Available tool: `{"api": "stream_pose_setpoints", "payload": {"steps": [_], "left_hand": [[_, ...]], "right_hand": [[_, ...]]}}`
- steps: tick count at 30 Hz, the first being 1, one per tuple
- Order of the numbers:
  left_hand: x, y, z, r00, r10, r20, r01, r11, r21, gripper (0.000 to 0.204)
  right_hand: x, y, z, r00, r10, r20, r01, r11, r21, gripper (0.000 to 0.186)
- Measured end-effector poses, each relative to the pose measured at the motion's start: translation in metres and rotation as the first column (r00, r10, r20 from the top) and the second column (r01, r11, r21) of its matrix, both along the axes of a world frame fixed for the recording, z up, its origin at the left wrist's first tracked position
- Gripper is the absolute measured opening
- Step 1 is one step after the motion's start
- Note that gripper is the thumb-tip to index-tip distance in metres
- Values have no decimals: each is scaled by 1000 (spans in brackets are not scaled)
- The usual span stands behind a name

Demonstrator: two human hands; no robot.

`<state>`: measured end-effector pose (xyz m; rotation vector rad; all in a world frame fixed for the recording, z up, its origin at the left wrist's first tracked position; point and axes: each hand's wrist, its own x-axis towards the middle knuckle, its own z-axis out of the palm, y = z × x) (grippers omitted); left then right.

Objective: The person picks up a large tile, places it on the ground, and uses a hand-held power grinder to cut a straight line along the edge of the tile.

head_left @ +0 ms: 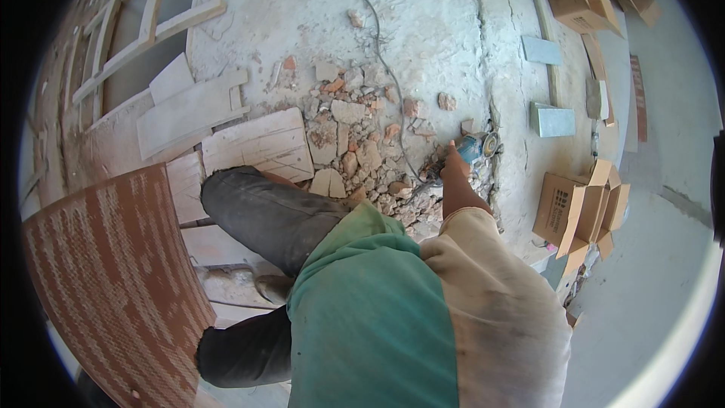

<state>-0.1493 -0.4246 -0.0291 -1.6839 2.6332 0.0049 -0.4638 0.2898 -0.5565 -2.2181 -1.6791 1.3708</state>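
Note:
My right hand point(455, 166) is closed round the body of a blue angle grinder point(471, 149), my arm stretched out from a beige sleeve. The grinder's round disc point(491, 143) points right, beside a long crack in the pale, rough surface point(430, 23). From the grinder's rear a dark power cord point(379, 41) curves away to the far side. Just left of the tool lies a heap of broken masonry rubble point(355, 147). My left hand does not show. A little skin appears past my grey trouser leg point(272, 208), too covered to identify.
Pale slabs point(260, 143) and a wooden frame point(158, 30) lie on the left, near a brown patterned sheet point(113, 264). Tile pieces point(553, 121) rest on the right. Opened cardboard boxes point(559, 208) stand farther right, with another carton point(570, 0) at the far right.

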Motion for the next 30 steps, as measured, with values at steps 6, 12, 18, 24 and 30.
{"api": "stream_pose_setpoints", "payload": {"steps": [6,12,18,24,30], "left_hand": [[10,-2,6,999,39,-6,-39,998,43,63],[-8,13,5,996,37,83,-32,998,-61,66],[-15,25,6,994,48,94,-39,994,-99,67],[-4,25,4,994,10,-111,-10,1000,2,63],[10,16,0,981,-168,-93,163,985,-51,63]], "right_hand": [[-7,-7,-6,986,116,116,-124,991,57,82],[-6,-4,-30,962,137,238,-182,967,178,89],[-8,-1,-37,962,206,181,-226,970,95,88],[-16,-7,-52,930,299,213,-320,945,69,80],[-19,6,-58,855,394,338,-417,909,-3,80]]}}
